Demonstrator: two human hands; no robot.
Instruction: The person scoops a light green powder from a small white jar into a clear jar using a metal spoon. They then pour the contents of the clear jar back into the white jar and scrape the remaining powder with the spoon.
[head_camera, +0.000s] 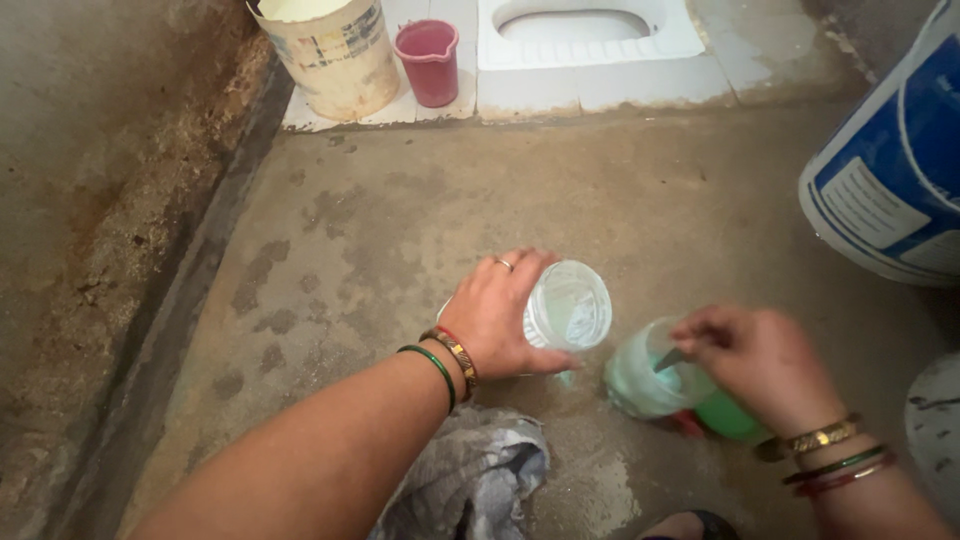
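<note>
1. Clear plastic forms the tumbler (567, 305), which the left hand (497, 313) grips by its side wall, fingers wrapped round it, mouth tipped toward the camera just above the concrete floor (420, 200).
2. Right hand (762, 358) holds a tilted green plastic bottle (665, 385) low over the floor, just beside the tumbler; thumb and forefinger pinch a small dark item at the bottle's mouth, its kind not discernible.
3. Judgement: the tumbler looks light and thin-walled, likely to flex under a hard squeeze and slippery if wet; the mid-wall is the sound place to hold.
4. Judgement: the bottle appears partly filled, so heavier; best held round the body.
5. A grey cloth (475, 475) lies below the left wrist. A cream bucket (335, 55), pink mug (430, 60) and blue-and-white drum (890, 170) stand well apart.
</note>
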